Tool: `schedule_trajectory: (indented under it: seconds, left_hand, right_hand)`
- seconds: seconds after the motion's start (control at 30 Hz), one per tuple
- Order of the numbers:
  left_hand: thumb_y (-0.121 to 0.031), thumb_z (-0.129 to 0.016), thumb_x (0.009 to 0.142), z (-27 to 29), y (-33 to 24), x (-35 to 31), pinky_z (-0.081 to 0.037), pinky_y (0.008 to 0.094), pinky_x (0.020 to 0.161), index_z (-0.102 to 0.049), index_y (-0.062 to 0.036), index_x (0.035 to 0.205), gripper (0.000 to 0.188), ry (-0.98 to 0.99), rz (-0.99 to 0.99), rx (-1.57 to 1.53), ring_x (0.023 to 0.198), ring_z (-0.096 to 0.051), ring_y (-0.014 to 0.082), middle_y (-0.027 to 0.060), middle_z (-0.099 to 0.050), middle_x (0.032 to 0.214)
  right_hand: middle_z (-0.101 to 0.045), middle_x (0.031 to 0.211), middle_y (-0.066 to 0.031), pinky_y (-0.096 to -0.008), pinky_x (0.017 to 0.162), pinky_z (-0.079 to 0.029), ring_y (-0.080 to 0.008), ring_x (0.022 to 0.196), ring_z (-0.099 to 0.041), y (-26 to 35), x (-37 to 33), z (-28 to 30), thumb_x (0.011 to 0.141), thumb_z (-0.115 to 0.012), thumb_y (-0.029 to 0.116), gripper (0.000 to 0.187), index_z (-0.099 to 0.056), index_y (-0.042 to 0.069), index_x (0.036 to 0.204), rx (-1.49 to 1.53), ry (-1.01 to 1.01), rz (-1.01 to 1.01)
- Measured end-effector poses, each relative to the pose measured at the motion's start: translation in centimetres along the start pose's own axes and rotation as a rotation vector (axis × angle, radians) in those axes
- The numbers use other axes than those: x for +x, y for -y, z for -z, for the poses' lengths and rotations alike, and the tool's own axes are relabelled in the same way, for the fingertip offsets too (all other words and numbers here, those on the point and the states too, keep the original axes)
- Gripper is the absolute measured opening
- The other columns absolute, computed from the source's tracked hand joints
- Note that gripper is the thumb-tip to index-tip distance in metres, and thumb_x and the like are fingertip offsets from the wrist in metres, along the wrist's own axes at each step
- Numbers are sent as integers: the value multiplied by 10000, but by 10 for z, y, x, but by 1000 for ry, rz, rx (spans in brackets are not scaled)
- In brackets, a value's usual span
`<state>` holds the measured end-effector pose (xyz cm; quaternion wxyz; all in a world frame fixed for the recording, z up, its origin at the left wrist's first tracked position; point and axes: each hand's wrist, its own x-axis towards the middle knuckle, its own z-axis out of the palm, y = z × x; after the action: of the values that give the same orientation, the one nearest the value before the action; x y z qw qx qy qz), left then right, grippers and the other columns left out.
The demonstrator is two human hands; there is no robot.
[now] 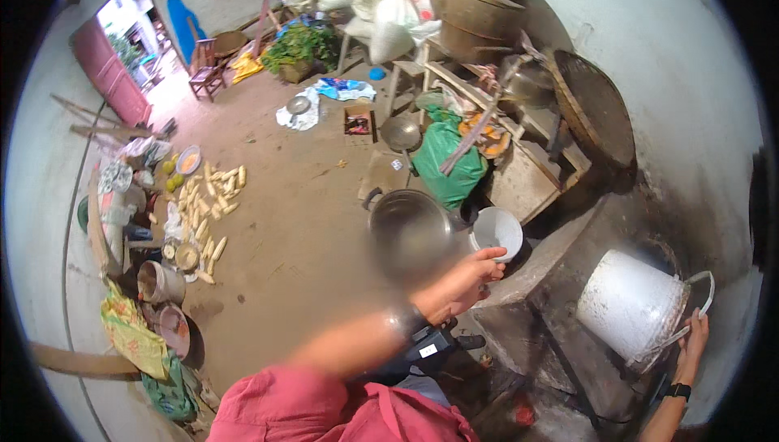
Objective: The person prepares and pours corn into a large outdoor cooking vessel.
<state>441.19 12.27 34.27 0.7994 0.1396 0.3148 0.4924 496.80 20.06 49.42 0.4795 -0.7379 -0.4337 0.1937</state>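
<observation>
A white bucket [631, 302], dirty and worn on its side, lies tilted over the dark stove ledge at the right. My right hand [693, 343] is closed at its rim, beside the looped handle [712, 292]. The bucket's inside is turned out of sight. My left hand [464, 281] reaches across the middle with its index finger stretched and the other fingers loosely bent. Its fingertips overlap the near rim of a smaller white pail [497, 229]; I cannot tell if they touch it. Just left of that pail is a large metal pot [410, 227] with dark handles.
The concrete ledge [560, 280] runs along the right wall. Beyond the pot are a green plastic bag [449, 158], a frying pan [400, 132] and a wooden bench. Corn cobs [209, 199] lie on the floor to the left, near buckets [166, 282] and a yellow sack [134, 324].
</observation>
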Motion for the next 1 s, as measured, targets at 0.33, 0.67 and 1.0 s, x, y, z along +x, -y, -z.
schedule_trajectory:
  seconds: [0.33, 0.67, 1.0]
  left_hand:
    - [-94, -559, 824, 45, -59, -119, -315, 362, 866, -472, -158, 1296, 484, -128, -190, 7, 1034, -498, 100, -25, -567, 1088]
    - [-75, -580, 816, 189, -129, -230, -394, 311, 824, -516, -122, 1260, 451, -254, -493, 218, 1016, -537, 124, 19, -576, 1120]
    - [-106, -576, 820, 385, -270, -452, -417, 359, 873, -513, -117, 1245, 430, -625, -713, -65, 1060, -560, 146, 14, -616, 1100]
  right_hand:
    - [-589, 887, 10, -258, 705, -445, -75, 808, -543, 144, -124, -83, 944, -583, 187, 169, -576, 99, 1088, 269, 501, 77]
    - [-632, 771, -20, -205, 561, -429, -74, 654, -570, 262, -308, -226, 906, -619, 152, 135, -562, 76, 1002, 290, 940, 108]
    - [-633, 778, -28, -183, 536, -364, -59, 606, -504, 333, -446, -474, 903, -549, 138, 281, -535, 55, 1171, 424, 1167, 0]
